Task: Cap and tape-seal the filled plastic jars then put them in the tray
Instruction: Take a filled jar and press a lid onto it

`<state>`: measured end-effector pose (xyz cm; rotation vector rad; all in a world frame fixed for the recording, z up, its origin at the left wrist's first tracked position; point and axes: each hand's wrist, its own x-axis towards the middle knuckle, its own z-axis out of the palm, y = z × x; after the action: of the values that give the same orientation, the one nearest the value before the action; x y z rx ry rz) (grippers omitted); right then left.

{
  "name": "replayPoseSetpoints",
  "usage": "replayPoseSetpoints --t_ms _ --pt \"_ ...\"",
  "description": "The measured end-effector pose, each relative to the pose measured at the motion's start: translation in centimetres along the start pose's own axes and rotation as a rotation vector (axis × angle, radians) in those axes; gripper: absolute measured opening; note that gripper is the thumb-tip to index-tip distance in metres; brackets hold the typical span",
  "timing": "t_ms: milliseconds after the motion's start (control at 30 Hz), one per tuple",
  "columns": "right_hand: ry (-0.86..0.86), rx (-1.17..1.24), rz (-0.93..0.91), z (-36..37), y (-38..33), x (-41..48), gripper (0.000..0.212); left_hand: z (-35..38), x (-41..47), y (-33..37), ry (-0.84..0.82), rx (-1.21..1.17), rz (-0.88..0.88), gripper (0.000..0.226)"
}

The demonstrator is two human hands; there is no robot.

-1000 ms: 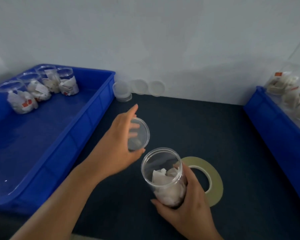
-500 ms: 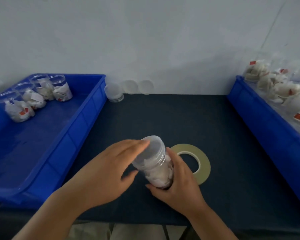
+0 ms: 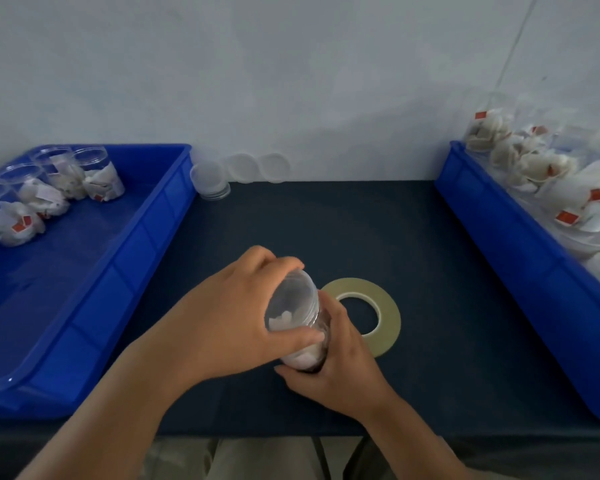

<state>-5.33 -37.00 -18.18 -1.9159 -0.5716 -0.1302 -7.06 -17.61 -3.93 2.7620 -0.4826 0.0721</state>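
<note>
A clear plastic jar (image 3: 305, 358) filled with white sachets is tilted over the dark mat near its front middle. My right hand (image 3: 340, 362) grips the jar's lower body from the right. My left hand (image 3: 229, 327) curls round the clear lid (image 3: 293, 303) on the jar's mouth, thumb below and fingers above. A flat roll of yellowish tape (image 3: 378, 317) lies just right of the jar. The blue tray (image 3: 84, 271) on the left holds several filled jars (image 3: 99, 174) at its far corner.
A stack of clear lids (image 3: 210, 181) stands at the back by the wall, with two more lids (image 3: 257, 166) leaning on the wall. A second blue tray (image 3: 520, 258) on the right holds filled jars lying down. The table's front edge is close below my arms.
My left hand brought the lid from above the mat down onto the jar's mouth and now wraps round it. The jar has tipped toward me and sits lower in view.
</note>
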Motion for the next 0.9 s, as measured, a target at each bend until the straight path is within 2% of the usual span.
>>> replayPoseSetpoints --t_ms 67,133,367,533,633,767,900 --pt "-0.001 0.082 0.028 -0.1 0.0 0.1 0.109 0.3 0.2 1.1 0.034 0.071 -0.014 0.079" --pt "-0.004 0.09 0.016 -0.1 -0.2 0.2 0.103 0.6 0.2 2.0 0.042 0.112 -0.037 0.076" --pt "0.011 0.08 -0.002 -0.1 -0.5 0.0 0.087 1.0 0.2 2.7 0.003 0.16 -0.092 0.093" --pt "0.05 -0.112 0.012 0.6 -1.3 0.3 0.078 1.9 0.7 2.1 -0.007 0.231 -0.144 0.091" --pt "0.034 -0.109 0.037 0.4 -1.2 0.3 0.073 2.3 0.9 1.6 -0.071 0.168 -0.127 0.087" --pt "0.011 -0.098 0.069 -0.2 -1.1 0.2 0.079 1.7 1.3 0.5 -0.196 0.044 -0.05 0.089" --pt "0.004 -0.08 0.061 -0.3 -1.3 0.2 0.079 1.0 1.1 -0.4 -0.224 -0.058 -0.012 0.088"
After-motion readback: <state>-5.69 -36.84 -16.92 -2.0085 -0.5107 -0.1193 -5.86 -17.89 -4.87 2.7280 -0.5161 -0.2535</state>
